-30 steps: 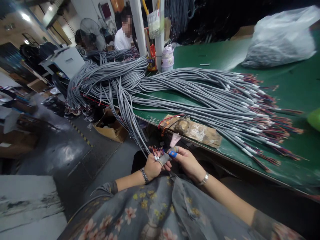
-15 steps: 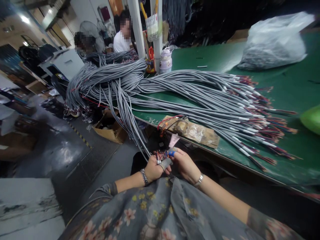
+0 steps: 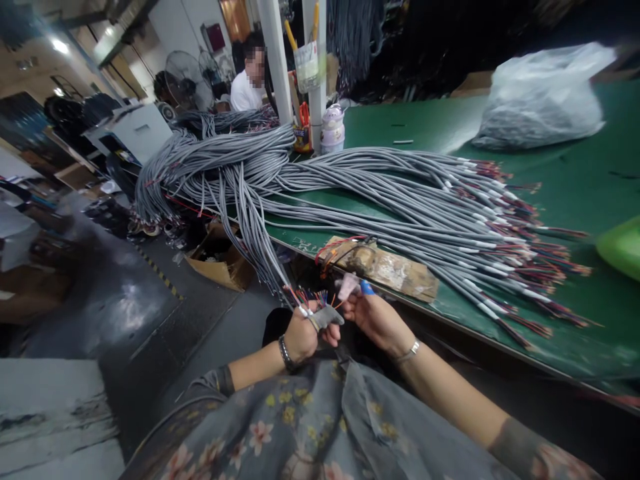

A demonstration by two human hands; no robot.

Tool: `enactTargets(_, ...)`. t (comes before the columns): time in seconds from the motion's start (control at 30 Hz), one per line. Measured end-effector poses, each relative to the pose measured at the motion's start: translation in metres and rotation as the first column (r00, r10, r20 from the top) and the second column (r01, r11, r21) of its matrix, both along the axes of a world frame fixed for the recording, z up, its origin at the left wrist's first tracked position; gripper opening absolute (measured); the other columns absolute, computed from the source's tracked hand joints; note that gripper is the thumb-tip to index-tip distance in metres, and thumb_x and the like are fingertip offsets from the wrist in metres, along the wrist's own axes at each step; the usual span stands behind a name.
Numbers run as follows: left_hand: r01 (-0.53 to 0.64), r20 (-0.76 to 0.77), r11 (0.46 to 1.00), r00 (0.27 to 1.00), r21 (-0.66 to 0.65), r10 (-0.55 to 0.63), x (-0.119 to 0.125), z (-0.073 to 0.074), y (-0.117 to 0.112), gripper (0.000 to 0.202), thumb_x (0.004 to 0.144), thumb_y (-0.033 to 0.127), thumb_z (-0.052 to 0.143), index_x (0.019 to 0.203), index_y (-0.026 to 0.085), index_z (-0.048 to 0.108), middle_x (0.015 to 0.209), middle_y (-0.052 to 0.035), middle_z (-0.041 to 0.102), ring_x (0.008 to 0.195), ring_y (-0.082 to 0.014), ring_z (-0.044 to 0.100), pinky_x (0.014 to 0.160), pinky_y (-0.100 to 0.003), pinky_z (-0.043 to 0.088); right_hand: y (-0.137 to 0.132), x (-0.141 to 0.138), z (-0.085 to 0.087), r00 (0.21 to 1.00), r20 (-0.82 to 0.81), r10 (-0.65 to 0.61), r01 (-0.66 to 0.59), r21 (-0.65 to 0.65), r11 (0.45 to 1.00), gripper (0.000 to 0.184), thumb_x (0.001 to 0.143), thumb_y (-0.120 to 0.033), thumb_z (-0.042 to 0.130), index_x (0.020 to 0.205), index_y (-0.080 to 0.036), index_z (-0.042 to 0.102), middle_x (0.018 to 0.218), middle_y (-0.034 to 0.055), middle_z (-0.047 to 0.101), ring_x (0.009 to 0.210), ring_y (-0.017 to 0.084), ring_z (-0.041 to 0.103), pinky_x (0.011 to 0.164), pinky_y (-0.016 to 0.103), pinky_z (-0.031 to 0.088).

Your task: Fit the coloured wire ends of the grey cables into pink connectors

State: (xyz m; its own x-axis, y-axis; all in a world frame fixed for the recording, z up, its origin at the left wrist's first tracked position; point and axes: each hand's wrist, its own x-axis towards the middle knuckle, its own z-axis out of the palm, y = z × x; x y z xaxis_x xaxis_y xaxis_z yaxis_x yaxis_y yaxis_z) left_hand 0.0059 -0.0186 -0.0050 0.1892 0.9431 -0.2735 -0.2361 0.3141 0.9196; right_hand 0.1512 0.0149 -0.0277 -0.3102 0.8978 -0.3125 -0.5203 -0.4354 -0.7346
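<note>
- From my remote station I record the left hand [image 3: 303,339] closed round the end of a grey cable bundle [image 3: 257,240], its coloured wires [image 3: 320,298] fanning out above the fist.
- The right hand [image 3: 383,323] is raised just beside those wires, fingers bent near a pink piece [image 3: 349,287]; I cannot tell whether it grips anything.
- Location: the bundle drops over the edge of the worktop [image 3: 425,117] and ends in front of the person's body, clear of any support beneath the wires.
- Risk one, in my judgement — cables slipping out of line, should the left grip loosen while the hanging length pulls on it.
- Risk two: fine strands bent or snagged, if the right fingers catch neighbouring wires (they stand closely packed).
- Risk three: reduced feel, given the grey cover [image 3: 327,319] on the left hand and the blue wrap [image 3: 367,287] on the right.
- Risk four — contact with the taped block [image 3: 395,270] at the worktop's edge, should the right hand swing outward.
</note>
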Motion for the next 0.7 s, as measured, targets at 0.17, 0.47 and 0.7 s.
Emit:
enactTargets(0.17,0.025,0.004,0.999,1.000,-0.045,-0.025,0.005,0.002,0.006,0.050,0.055,0.061,0.071,0.059,0.013,0.058,0.043,-0.0011,0.057,0.032,-0.0085,0.048,0.033,-0.019,0.033,0.002,-0.006,0.009,0.987,0.123,-0.104,0.089,0.115,0.989,0.042,0.062,-0.059,0.073,0.062,-0.020,0.058,0.055,-0.0031,0.051,0.050,0.010,0.039,0.050,0.026,0.034)
enactTargets(0.47,0.042,0.010,0.998,0.999,-0.042,-0.041,0.005,-0.002,0.009,0.047,0.057,0.058,0.071,0.060,0.012,0.059,0.043,-0.0007,0.056,0.032,-0.0089,0.049,0.033,-0.019,0.029,0.004,-0.009,0.003,0.915,0.262,-0.308,0.259,0.205,0.944,0.046,0.065,-0.067,0.066,0.058,-0.022,0.057,0.054,-0.0022,0.053,0.049,0.012,0.041,0.051,0.027,0.037)
enactTargets(0.7,0.048,-0.002,0.996,0.999,-0.079,-0.048,0.007,-0.006,0.010,0.048,0.055,0.059,0.072,0.058,0.013,0.057,0.043,-0.0015,0.057,0.031,-0.0088,0.048,0.032,-0.019,0.029,0.012,-0.012,-0.005,0.998,-0.045,-0.043,0.045,0.049,0.998,0.048,0.067,-0.068,0.063,0.072,-0.020,0.065,0.061,0.0011,0.061,0.053,0.015,0.052,0.052,0.028,0.043)
